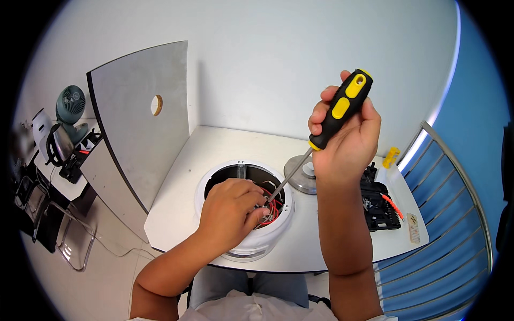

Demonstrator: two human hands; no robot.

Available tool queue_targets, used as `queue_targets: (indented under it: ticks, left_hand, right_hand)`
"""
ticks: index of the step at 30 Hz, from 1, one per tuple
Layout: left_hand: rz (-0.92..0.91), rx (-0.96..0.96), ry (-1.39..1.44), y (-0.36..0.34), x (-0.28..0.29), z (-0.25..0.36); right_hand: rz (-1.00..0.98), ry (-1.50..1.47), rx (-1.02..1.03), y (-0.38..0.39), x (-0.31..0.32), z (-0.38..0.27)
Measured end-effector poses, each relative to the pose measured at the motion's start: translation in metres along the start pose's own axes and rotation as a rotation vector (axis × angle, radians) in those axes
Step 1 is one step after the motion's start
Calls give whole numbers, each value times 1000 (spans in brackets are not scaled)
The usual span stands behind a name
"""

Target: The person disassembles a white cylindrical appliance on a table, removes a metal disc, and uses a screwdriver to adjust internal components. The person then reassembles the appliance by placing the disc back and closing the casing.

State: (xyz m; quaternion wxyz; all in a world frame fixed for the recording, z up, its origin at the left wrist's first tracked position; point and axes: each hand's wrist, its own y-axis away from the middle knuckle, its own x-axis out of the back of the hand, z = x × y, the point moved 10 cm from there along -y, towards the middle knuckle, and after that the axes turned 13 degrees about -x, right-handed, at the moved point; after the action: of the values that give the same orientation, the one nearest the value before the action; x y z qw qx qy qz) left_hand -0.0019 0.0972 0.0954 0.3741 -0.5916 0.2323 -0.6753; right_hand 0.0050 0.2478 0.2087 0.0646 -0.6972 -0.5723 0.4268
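My right hand [345, 128] is wrapped round the black and yellow handle of a long screwdriver [342, 109], raised above the table. The metal shaft slants down and left into a white round appliance housing [257, 246], its open side facing up. Red wires [277, 213] and a metal bracket [241, 171] show inside. Over the opening, my left hand [230, 211] has its thumb and fingers drawn together beside the screwdriver's lower end. What they pinch is hidden, as is the exact spot the tip touches.
Just right of the housing lies a round grey metal lid-like part [300, 182]. Farther right are a black tool case [383, 208], an orange-red tool [393, 207], a yellow item [391, 157] and a pale remote-like strip [413, 228]. A grey partition [139, 112] stands left, a metal railing [466, 187] right.
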Motion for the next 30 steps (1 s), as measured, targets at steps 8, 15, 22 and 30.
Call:
queue_targets:
  ticks: [8, 15, 22, 30]
  left_hand:
    - [283, 269, -338, 41, 69, -125]
    - [-223, 613, -649, 152, -17, -310]
    - [-312, 610, -672, 175, -49, -338]
    - [-270, 575, -703, 171, -50, -333]
  right_hand:
    - [36, -91, 114, 9, 32, -17]
    - [69, -88, 82, 36, 56, 1]
    - [65, -113, 10, 38, 32, 13]
    - [-214, -198, -133, 26, -48, 72]
